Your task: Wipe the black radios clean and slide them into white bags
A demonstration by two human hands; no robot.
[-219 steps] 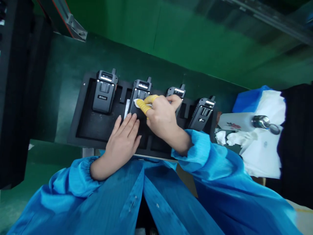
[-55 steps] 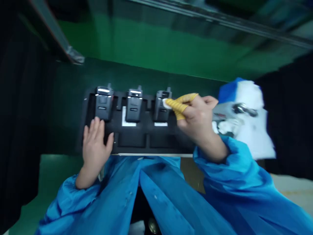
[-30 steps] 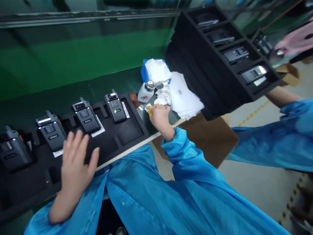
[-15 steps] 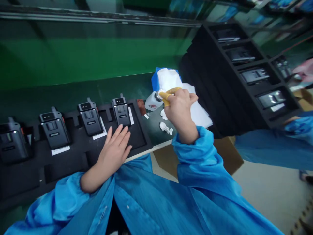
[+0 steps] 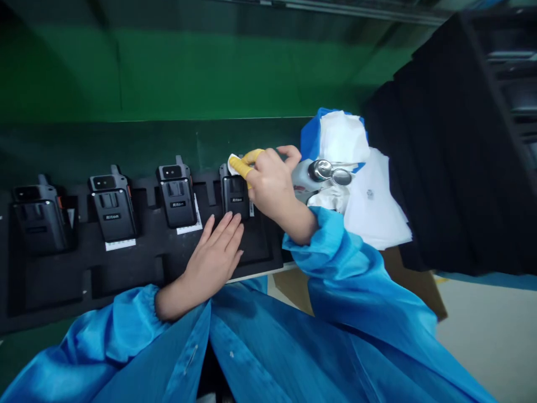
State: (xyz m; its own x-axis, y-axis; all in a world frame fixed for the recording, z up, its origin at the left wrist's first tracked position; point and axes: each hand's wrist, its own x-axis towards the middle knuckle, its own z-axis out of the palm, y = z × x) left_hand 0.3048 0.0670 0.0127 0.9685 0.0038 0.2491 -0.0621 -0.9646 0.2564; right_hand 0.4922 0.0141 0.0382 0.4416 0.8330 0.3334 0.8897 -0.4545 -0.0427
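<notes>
The person's right hand (image 5: 272,187), with stretchy yellow finger covers (image 5: 240,167) on it, pinches a small white soft pad (image 5: 231,163) at the top of a black and grey plastic hand radio (image 5: 235,197). This radio lies at the right end of a row of 4, in a long black foam tray (image 5: 126,279). The left hand (image 5: 216,252) is flat, fingers stretched out, tips at the radio's bottom end. Near the right hand are a whitish bottle with a shiny silver top (image 5: 305,176) and a blue box of white sheets (image 5: 310,140).
</notes>
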